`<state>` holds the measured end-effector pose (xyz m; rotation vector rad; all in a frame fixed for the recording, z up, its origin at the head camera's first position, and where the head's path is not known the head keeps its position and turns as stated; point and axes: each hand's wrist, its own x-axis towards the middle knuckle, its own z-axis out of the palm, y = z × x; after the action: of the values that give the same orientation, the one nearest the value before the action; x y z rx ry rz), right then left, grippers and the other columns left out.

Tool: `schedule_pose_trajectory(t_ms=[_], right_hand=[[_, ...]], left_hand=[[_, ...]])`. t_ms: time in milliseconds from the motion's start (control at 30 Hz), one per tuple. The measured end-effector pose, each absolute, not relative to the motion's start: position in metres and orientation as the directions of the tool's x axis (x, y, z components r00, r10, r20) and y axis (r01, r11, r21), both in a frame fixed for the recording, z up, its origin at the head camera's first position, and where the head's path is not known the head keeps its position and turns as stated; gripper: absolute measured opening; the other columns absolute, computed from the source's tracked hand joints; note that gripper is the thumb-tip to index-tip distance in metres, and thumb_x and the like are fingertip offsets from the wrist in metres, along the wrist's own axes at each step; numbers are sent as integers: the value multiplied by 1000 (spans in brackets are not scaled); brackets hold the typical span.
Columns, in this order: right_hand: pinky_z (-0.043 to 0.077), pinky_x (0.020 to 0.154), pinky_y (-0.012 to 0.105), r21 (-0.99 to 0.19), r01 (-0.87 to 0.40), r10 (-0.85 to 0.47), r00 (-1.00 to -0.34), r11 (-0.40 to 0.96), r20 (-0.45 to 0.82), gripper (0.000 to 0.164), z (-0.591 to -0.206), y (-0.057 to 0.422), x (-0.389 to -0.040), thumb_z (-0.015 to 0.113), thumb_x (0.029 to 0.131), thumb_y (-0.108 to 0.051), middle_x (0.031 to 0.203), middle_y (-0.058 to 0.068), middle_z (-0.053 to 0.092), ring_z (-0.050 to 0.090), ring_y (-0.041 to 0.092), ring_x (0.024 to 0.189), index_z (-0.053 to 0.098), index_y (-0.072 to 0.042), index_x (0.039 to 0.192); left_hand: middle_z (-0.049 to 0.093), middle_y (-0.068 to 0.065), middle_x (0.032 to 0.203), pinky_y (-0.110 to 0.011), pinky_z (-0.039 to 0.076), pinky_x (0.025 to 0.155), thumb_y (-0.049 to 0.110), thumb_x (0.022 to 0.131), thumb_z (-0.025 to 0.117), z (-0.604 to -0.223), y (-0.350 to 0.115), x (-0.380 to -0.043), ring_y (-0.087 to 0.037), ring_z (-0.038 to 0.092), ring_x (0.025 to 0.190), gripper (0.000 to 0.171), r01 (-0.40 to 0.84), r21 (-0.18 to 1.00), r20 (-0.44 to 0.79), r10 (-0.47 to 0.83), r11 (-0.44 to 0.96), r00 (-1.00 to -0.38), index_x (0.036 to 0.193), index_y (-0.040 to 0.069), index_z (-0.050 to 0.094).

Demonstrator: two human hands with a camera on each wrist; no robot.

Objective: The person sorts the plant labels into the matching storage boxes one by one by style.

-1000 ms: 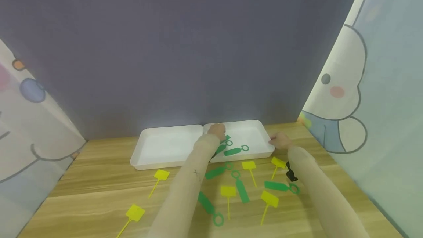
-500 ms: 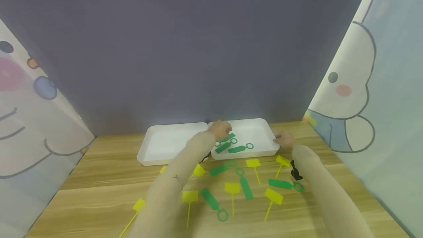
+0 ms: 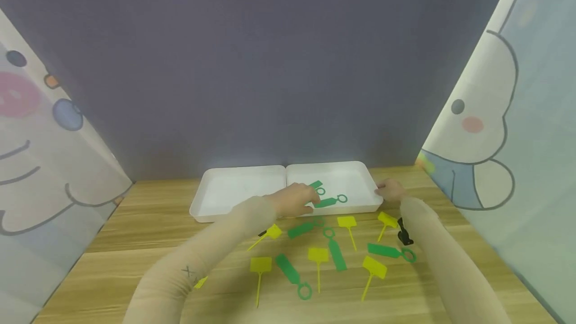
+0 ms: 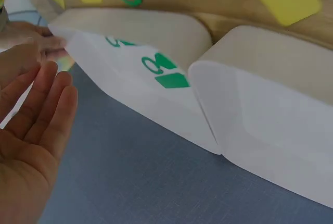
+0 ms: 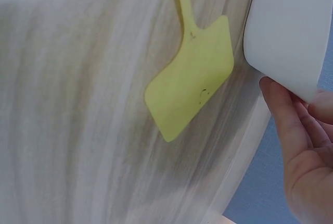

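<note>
My left hand (image 3: pixel 294 200) is over the front left of the right white tray (image 3: pixel 348 179), fingers extended and holding nothing; the left wrist view shows its bare palm (image 4: pixel 31 156). Several flat green ring-ended tags (image 3: pixel 326 202) lie in that tray, partly hidden by this hand in the head view. At the tray's right end, my right hand (image 3: pixel 391 190) pinches the edge between thumb and fingers, as the right wrist view shows. A yellow T-shaped plant label (image 5: pixel 195 78) lies on the wood close to it.
A second white tray (image 3: pixel 245 186) adjoins on the left. In front lie several yellow plant labels (image 3: pixel 261 264) and green tags (image 3: pixel 336 255) on the wooden table (image 3: pixel 108 264). A small black object (image 3: pixel 404 235) lies by my right forearm. A grey panel (image 3: pixel 279 89) stands behind.
My left hand has drawn back from the green tags inside the right tray, toward the front, and its fingers have straightened. My right hand stays at the tray's right edge.
</note>
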<state>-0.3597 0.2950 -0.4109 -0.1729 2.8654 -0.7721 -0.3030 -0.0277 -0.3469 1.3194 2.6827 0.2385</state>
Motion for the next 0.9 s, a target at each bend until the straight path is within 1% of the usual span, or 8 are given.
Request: schedule_pose_trajectory(t_ms=[67, 267, 367, 467, 533, 633, 767, 900], right_hand=[[45, 90, 50, -512, -64, -155, -978, 856, -137, 36, -413, 295, -360, 50, 89, -7, 116, 34, 54, 53, 45, 106, 52, 17, 115], [43, 94, 52, -508, -69, -163, -976, 859, -143, 39, -412, 295, -361, 48, 90, -8, 119, 36, 50, 49, 47, 110, 48, 19, 118], [43, 93, 52, -503, -79, -166, -978, 860, -130, 38, -412, 295, -361, 48, 90, -8, 118, 36, 51, 50, 47, 109, 49, 19, 117], [44, 93, 51, -514, -66, -159, -977, 855, -140, 38, -410, 296, -361, 48, 90, -8, 118, 36, 51, 50, 47, 109, 49, 18, 117], [43, 93, 52, -517, -59, -157, -976, 854, -148, 38, -409, 297, -361, 48, 90, -8, 118, 36, 50, 50, 48, 109, 48, 18, 118], [43, 93, 52, -516, -60, -157, -977, 855, -147, 38, -408, 297, -361, 48, 90, -8, 118, 36, 50, 49, 48, 109, 48, 18, 118], [42, 94, 53, -515, -51, -153, -976, 856, -158, 38, -409, 297, -363, 48, 91, -8, 120, 36, 50, 49, 48, 110, 48, 18, 119], [43, 93, 53, -511, -56, -163, -972, 858, -167, 38, -412, 296, -364, 48, 91, -8, 119, 36, 50, 49, 47, 110, 48, 17, 119]], left_hand=[[65, 1, 111, -24, 46, 93, 17, 87, 62, -349, -36, -293, -13, 59, 105, 25, 803, 156, -68, 818, 574, -572, 112, 13, 65], [65, 1, 100, -16, 50, 78, 8, 79, 69, -368, -56, -273, -10, 62, 90, 29, 908, -14, -20, 907, 420, -420, 107, 12, 67], [64, 2, 99, -13, 49, 74, 9, 80, 67, -380, -61, -264, -8, 61, 86, 22, 925, -97, -15, 929, 367, -370, 102, 14, 68], [64, 4, 96, -12, 48, 70, 16, 79, 67, -391, -62, -256, -7, 60, 82, 16, 935, -127, -24, 942, 330, -336, 95, 15, 69], [64, 5, 95, -13, 49, 71, 19, 79, 68, -395, -62, -251, -7, 59, 82, 15, 937, -138, -32, 944, 321, -328, 94, 16, 69], [62, 6, 95, -11, 48, 72, 25, 77, 71, -400, -62, -246, -5, 59, 82, 21, 933, -149, -47, 940, 327, -337, 95, 16, 68], [61, 7, 97, -9, 47, 76, 28, 73, 74, -406, -65, -243, -4, 59, 86, 28, 925, -182, -59, 936, 332, -348, 98, 18, 66], [60, 8, 99, -11, 47, 81, 28, 71, 75, -412, -68, -242, -4, 58, 90, 31, 923, -179, -67, 931, 341, -358, 98, 19, 64]])
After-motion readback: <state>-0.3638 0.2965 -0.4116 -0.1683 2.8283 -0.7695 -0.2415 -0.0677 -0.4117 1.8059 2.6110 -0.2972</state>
